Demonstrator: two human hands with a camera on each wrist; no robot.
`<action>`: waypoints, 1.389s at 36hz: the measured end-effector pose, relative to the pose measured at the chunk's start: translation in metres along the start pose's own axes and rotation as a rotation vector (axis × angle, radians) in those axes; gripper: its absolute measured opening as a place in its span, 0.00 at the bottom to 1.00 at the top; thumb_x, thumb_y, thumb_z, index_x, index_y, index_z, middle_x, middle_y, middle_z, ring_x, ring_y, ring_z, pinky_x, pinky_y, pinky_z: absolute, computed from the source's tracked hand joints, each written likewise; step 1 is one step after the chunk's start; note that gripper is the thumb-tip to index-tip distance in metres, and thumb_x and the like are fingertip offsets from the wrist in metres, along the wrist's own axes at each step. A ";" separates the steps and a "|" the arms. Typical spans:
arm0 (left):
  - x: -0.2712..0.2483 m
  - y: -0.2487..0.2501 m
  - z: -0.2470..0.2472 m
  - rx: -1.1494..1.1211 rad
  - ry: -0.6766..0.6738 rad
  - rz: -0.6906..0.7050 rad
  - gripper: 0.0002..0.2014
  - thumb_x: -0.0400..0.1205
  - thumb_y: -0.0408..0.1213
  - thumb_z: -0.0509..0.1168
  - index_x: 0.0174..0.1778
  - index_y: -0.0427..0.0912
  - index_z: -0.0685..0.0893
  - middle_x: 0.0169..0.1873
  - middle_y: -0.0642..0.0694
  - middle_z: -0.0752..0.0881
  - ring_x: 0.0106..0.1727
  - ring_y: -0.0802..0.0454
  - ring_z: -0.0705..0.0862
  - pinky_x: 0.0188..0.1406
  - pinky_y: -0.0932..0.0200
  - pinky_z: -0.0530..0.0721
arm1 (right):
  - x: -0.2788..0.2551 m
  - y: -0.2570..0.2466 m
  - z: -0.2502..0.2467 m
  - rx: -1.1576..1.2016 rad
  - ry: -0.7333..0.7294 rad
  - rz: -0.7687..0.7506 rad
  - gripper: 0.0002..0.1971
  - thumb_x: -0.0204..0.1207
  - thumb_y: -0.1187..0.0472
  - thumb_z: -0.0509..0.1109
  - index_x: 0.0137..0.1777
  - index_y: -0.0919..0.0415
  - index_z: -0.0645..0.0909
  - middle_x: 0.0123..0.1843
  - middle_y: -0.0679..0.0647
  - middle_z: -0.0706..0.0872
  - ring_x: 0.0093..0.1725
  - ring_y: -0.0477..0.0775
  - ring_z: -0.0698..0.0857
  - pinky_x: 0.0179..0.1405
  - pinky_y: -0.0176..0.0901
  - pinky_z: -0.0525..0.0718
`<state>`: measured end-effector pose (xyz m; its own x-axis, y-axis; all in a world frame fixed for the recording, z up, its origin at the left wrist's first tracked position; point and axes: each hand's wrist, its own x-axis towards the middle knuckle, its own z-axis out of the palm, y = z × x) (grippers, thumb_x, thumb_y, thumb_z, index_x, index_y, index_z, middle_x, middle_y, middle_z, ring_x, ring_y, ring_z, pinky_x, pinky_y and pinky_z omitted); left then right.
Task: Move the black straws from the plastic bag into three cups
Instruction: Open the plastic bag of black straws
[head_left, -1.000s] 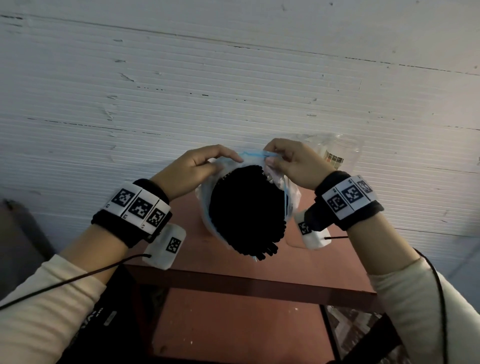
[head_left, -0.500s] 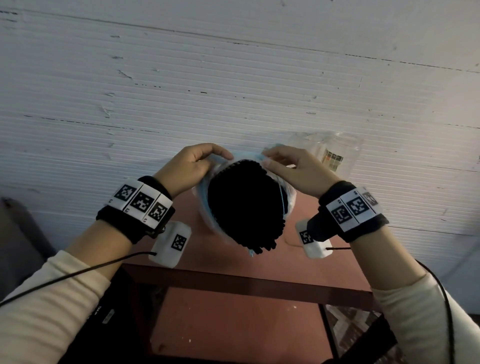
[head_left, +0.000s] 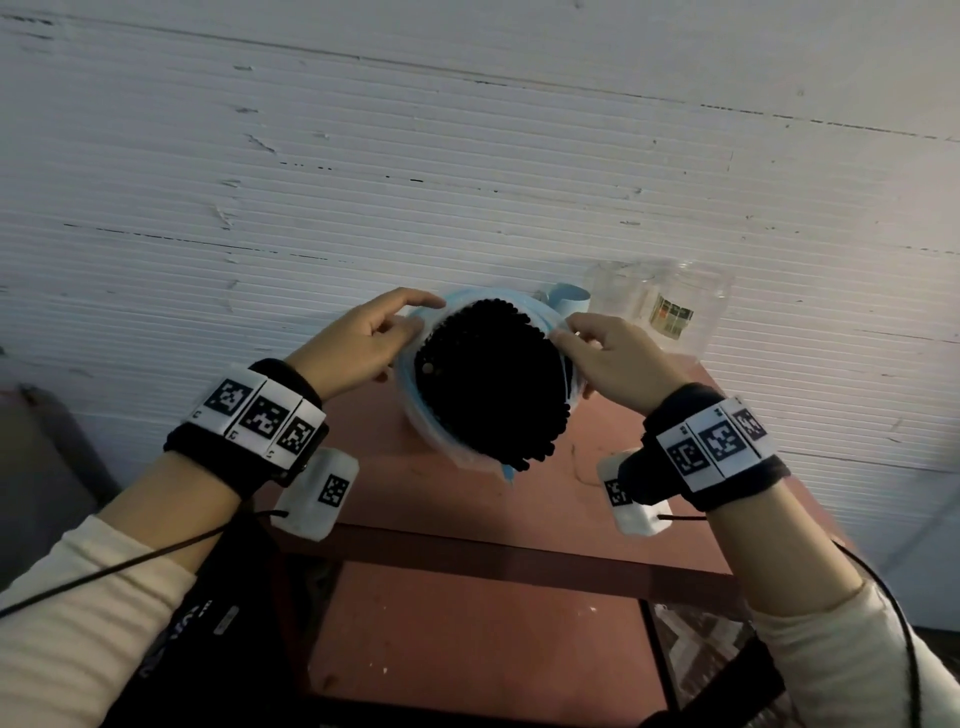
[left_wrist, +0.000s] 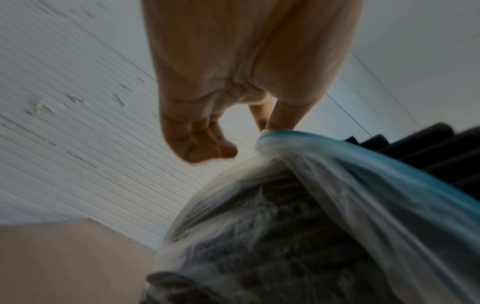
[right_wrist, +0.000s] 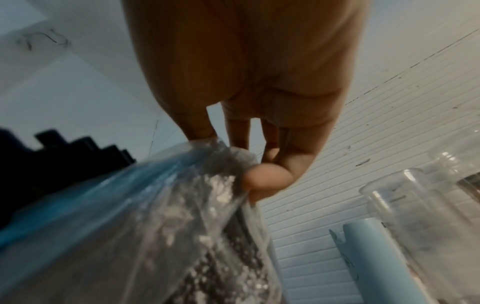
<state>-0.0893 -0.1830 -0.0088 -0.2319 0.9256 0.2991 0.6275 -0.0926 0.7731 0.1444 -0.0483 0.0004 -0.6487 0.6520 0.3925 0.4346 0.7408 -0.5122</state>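
Item: plastic bag (head_left: 415, 384) of black straws (head_left: 493, 384), standing mouth-up on the reddish table (head_left: 467, 499), near its far edge by the ribbed white wall (head_left: 363, 156). Holders: left hand (head_left: 358, 343) at the nine o'clock side of the mouth, thumb and forefinger pinched on the blue-banded rim, the other fingers curled clear; right hand (head_left: 618, 358) at the three o'clock side, thumb and fingers nipping the crinkled film likewise. Both grips are narrow and close on plastic only, not on straws. Contents: a dense round bundle, ends up, filling the opening. Destination: clear cups (head_left: 670, 306) at about one o'clock from the bag, against the wall, well clear of it; I cannot count them with certainty from here. A pale blue tube (right_wrist: 376, 257) stands just beside them. Step in hand, by my reckoning: peeling the mouth wide and down to bare the straw ends. Handling note: draw the two sides apart evenly and roll the rim downward, keeping the base planted so the bundle stays upright; a lopsided tug would likely tip it and spill straws across the table. Then one hand should steady the bag while the other takes a modest bunch. Change against the earlier views: the hands, formerly close together at the twelve o'clock edge of the rim, now sit apart on opposite sides, the mouth stands rounder and wider, and more of the bundle shows.
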 end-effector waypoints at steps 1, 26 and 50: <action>-0.002 0.000 0.000 -0.039 -0.017 -0.020 0.15 0.89 0.44 0.55 0.70 0.60 0.78 0.51 0.44 0.87 0.53 0.46 0.87 0.52 0.49 0.89 | 0.000 -0.001 0.001 -0.019 0.011 -0.004 0.20 0.85 0.52 0.59 0.44 0.70 0.79 0.37 0.64 0.85 0.34 0.59 0.84 0.39 0.50 0.81; -0.005 0.012 0.005 -0.252 0.143 0.069 0.16 0.84 0.27 0.65 0.64 0.48 0.86 0.50 0.40 0.90 0.52 0.49 0.89 0.51 0.56 0.90 | 0.013 -0.005 -0.007 -0.079 0.142 -0.125 0.12 0.85 0.68 0.56 0.40 0.68 0.73 0.30 0.52 0.71 0.30 0.51 0.69 0.28 0.41 0.63; 0.004 0.000 0.006 -0.259 -0.075 -0.252 0.23 0.89 0.37 0.54 0.76 0.68 0.70 0.72 0.53 0.76 0.68 0.44 0.80 0.59 0.46 0.83 | -0.007 0.011 0.017 0.548 -0.171 0.191 0.18 0.85 0.61 0.61 0.72 0.45 0.71 0.45 0.59 0.83 0.38 0.55 0.85 0.38 0.48 0.89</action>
<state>-0.0862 -0.1768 -0.0109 -0.2940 0.9547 0.0464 0.3462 0.0612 0.9362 0.1431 -0.0478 -0.0206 -0.7016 0.6967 0.1498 0.1975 0.3921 -0.8985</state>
